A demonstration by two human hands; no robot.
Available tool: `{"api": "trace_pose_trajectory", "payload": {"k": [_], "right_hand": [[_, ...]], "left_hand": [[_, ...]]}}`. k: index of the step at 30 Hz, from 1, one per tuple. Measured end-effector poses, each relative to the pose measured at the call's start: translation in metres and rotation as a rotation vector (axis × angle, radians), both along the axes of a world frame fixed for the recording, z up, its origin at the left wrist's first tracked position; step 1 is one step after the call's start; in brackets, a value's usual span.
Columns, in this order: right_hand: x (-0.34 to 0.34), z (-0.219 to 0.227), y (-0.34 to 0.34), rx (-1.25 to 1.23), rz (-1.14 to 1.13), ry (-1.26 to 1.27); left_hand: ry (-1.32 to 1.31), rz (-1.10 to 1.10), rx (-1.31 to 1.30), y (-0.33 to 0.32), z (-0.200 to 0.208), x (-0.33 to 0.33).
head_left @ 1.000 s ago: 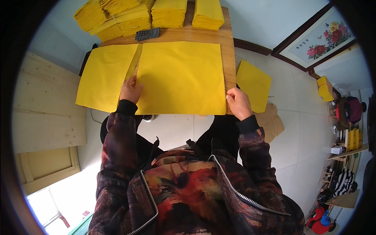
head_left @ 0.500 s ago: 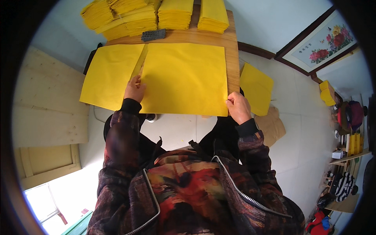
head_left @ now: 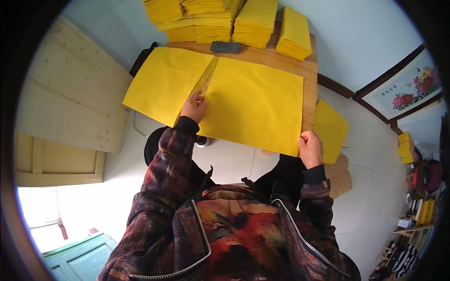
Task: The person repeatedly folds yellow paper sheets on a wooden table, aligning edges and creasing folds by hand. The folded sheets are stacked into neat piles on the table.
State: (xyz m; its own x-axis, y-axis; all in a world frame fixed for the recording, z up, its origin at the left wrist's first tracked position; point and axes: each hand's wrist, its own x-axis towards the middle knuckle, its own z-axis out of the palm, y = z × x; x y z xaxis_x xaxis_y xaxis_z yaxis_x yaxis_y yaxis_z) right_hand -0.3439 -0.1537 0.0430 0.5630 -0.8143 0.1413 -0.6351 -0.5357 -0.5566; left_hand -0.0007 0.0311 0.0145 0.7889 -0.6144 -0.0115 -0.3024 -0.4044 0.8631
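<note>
A large yellow sheet [head_left: 253, 103] lies over the wooden table [head_left: 272, 57], its near edge reaching past the table's front. My right hand [head_left: 311, 149] pinches that sheet at its near right corner, thumb against the edge. At the sheet's left edge is my left hand [head_left: 194, 107], its fingers closed on the border. Left of it, a second yellow sheet [head_left: 168, 79] rests on the table, with a narrow gap between the two sheets at the far side. My left fingertips are partly hidden, so whether they also touch the second sheet is unclear.
Stacks of folded yellow sheets [head_left: 255, 21] stand along the table's far side, near a dark grey block-like object [head_left: 225, 47]. Another yellow piece [head_left: 331, 129] lies beyond the table's right edge, above brown paper-like material [head_left: 339, 175] on the floor. A framed flower picture [head_left: 403, 86] leans at right.
The view has turned, so table, sheets and hands sit farther right and look tilted. Both hands keep their places on the large sheet's edges.
</note>
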Motion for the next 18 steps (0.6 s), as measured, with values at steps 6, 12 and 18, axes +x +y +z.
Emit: {"api": "trace_pose_trajectory", "payload": {"k": [6, 12, 18], "right_hand": [[-0.001, 0.002, 0.007, -0.211, 0.101, 0.052], [-0.001, 0.004, 0.003, -0.057, 0.039, 0.012], [0.005, 0.028, 0.027, -0.192, 0.144, -0.050]], "left_hand": [[-0.454, -0.126, 0.085, 0.007, -0.010, -0.012], [-0.193, -0.103, 0.158, 0.008, 0.001, -0.009], [-0.726, -0.325, 0.090, 0.025, 0.024, -0.052]]}}
